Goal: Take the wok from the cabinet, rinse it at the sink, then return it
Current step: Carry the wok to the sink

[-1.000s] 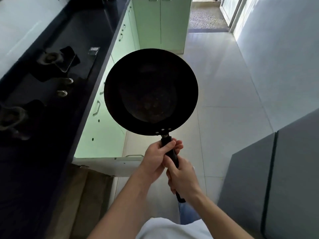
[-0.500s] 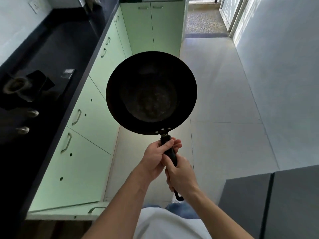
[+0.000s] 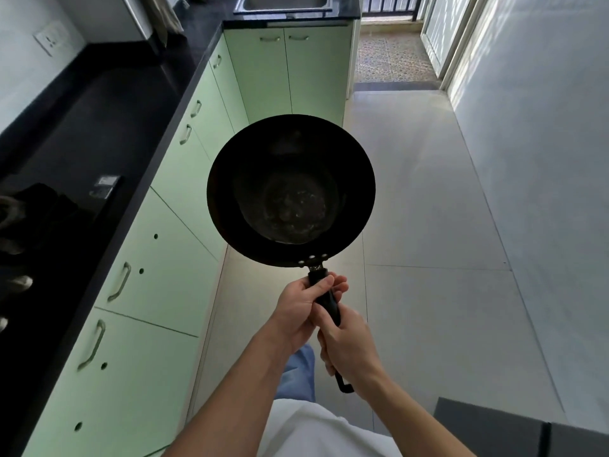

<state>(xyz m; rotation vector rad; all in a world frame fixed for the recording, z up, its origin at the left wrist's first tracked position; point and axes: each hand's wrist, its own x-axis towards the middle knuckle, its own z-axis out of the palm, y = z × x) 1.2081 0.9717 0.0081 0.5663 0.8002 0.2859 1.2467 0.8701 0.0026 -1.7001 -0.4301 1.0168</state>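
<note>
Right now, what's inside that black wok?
The wok, held by its handle in both hands, holds no food or water; only pale whitish residue marks on its dark base. The near inner wall is too shadowed to judge.

You have a single view, worn on the head, looking forward and steeply down along the black counter [image 3: 108,103], which runs up the left edge. The wok [image 3: 291,191], right of that counter, fills the centre at close range. The sink [image 3: 283,3] lies at the counter's far end, top edge.
</note>
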